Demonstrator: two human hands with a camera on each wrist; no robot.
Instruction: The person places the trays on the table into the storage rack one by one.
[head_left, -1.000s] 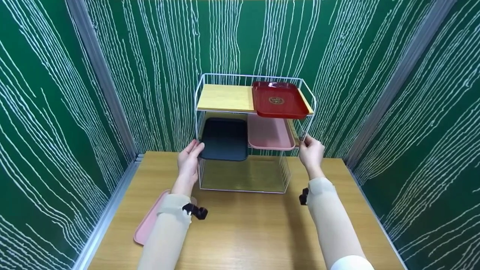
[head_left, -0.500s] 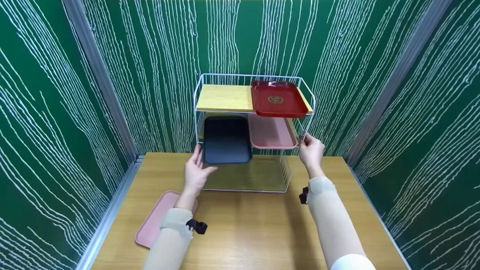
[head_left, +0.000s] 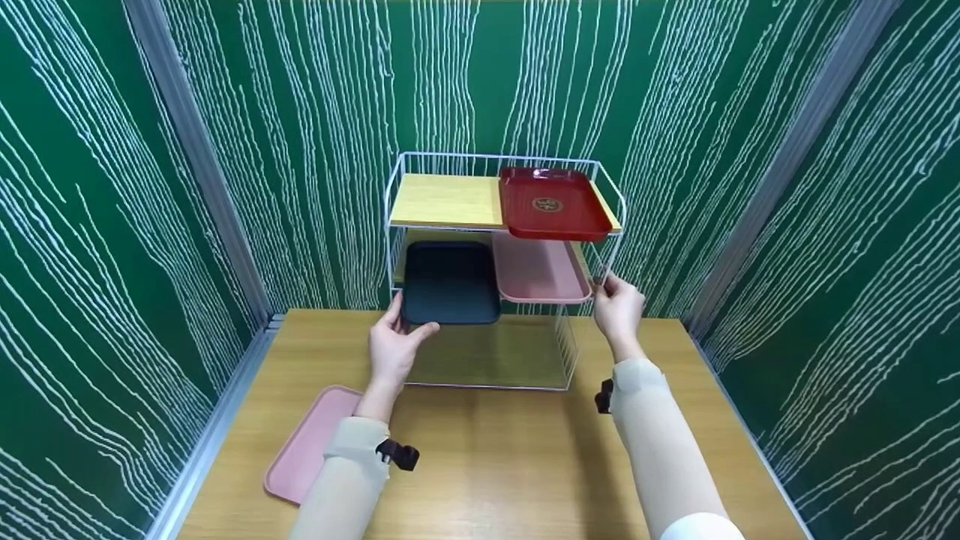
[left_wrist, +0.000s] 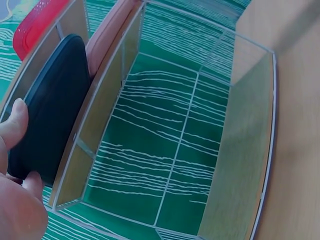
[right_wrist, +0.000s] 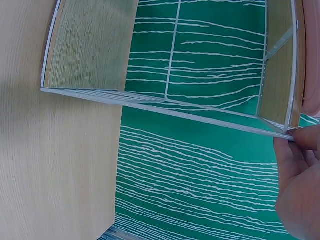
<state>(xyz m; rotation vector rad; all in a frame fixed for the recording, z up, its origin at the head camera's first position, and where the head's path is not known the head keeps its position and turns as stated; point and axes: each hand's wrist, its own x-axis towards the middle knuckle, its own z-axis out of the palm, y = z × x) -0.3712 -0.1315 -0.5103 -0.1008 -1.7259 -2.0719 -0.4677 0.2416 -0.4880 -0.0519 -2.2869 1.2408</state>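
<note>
A dark rectangular tray [head_left: 451, 283] lies on the left of the middle shelf of a white wire rack [head_left: 493, 387]. My left hand [head_left: 392, 349] touches its front left corner, thumb spread along the front edge, other fingers at the left side. In the left wrist view, the thumb [left_wrist: 16, 120] is against the dark tray [left_wrist: 55, 110]. A pink tray [head_left: 541, 268] lies beside it on the same shelf. On the top shelf, at right, sits a red tray [head_left: 555, 202]. My right hand [head_left: 621, 309] pinches the rack's right wire post at middle-shelf height.
Another pink tray [head_left: 315, 442] lies on the wooden table [head_left: 495, 465], left of the rack and partly behind my left forearm. The rack's bottom board [head_left: 487, 352] is bare. Green walls with white lines surround the table.
My left hand shifted from the dark tray's left rim to its front left corner, its thumb spreading. The tray came forward and right, then slid back slightly. My right hand keeps its hold.
</note>
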